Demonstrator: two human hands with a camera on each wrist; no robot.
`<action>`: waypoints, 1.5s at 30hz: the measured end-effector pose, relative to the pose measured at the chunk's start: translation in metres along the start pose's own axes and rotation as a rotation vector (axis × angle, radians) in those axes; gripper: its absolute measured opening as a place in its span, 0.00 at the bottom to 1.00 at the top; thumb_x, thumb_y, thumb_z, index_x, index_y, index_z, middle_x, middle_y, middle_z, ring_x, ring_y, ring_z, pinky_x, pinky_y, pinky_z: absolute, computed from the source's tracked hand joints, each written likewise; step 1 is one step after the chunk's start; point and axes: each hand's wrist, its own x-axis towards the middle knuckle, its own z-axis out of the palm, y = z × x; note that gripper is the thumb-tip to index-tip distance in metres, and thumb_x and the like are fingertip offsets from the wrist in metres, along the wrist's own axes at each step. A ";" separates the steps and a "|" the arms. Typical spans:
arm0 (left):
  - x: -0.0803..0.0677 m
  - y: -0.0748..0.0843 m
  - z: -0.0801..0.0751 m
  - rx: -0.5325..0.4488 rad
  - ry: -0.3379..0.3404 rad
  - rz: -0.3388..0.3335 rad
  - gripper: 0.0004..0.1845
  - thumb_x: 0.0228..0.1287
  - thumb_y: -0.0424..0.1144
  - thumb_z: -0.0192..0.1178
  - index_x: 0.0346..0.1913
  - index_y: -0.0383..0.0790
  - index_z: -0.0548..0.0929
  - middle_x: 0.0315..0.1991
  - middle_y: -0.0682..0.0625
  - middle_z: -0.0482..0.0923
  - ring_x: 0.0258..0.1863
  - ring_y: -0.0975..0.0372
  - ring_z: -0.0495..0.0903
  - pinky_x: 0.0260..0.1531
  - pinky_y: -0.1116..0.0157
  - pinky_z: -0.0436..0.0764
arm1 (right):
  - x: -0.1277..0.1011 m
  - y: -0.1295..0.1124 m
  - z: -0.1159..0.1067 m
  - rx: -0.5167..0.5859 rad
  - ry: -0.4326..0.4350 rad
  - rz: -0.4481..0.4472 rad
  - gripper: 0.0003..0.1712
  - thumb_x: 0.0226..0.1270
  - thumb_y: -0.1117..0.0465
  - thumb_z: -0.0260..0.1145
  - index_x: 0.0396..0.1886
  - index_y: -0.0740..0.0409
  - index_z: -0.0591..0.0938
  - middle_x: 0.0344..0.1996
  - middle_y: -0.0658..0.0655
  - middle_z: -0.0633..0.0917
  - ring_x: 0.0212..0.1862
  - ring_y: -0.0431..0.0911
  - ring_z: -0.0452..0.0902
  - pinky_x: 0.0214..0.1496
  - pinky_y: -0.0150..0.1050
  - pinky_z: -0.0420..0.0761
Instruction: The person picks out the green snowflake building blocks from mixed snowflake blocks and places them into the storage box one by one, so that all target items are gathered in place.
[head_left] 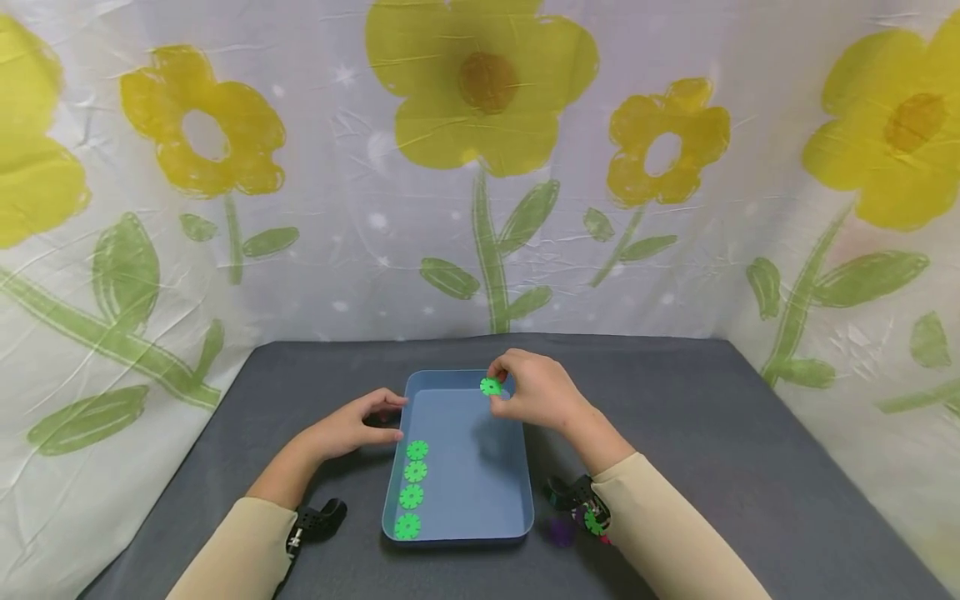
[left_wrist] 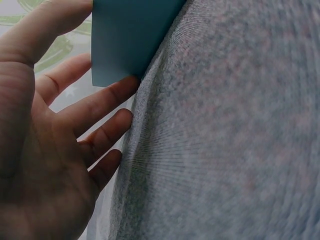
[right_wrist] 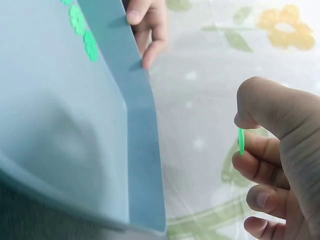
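Observation:
A blue rectangular tray (head_left: 465, 467) lies on the table. Several green snowflake-shaped plastic discs (head_left: 412, 497) form a column along its left side, from the near corner up to about the middle. Over the tray's far right corner, my right hand (head_left: 542, 389) pinches another green disc (head_left: 490, 387) between thumb and fingers. The right wrist view shows this disc edge-on. My left hand (head_left: 348, 427) touches the tray's left wall from outside with thumb and fingertips. In the left wrist view its fingers (left_wrist: 102, 107) are extended against the blue wall (left_wrist: 125, 45).
Beside my right forearm lie a purple piece (head_left: 560, 532) and another green disc (head_left: 592, 522), with a bit of red; the sleeve and wrist strap partly hide them. A dark grey cloth (head_left: 645, 400) covers the table. A flower-printed curtain (head_left: 337, 250) hangs behind and at both sides.

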 end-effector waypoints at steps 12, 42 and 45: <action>0.002 0.000 0.000 -0.030 -0.009 0.010 0.28 0.69 0.40 0.69 0.67 0.37 0.74 0.69 0.38 0.71 0.67 0.42 0.71 0.62 0.40 0.71 | 0.032 -0.028 0.030 -0.002 -0.114 -0.053 0.17 0.62 0.54 0.71 0.50 0.51 0.87 0.42 0.47 0.83 0.44 0.43 0.80 0.46 0.40 0.80; -0.001 0.000 -0.002 -0.070 -0.045 0.039 0.30 0.70 0.43 0.68 0.69 0.35 0.71 0.70 0.36 0.68 0.67 0.41 0.70 0.60 0.44 0.74 | 0.046 -0.042 0.085 -0.116 -0.412 -0.112 0.17 0.73 0.60 0.66 0.58 0.47 0.88 0.42 0.49 0.83 0.36 0.39 0.74 0.38 0.34 0.75; -0.001 0.000 -0.003 -0.060 -0.043 0.042 0.30 0.71 0.43 0.68 0.69 0.34 0.71 0.70 0.36 0.69 0.67 0.41 0.70 0.60 0.45 0.74 | 0.040 -0.043 0.074 -0.055 -0.408 -0.099 0.17 0.74 0.58 0.65 0.60 0.50 0.87 0.47 0.51 0.83 0.43 0.40 0.79 0.43 0.36 0.79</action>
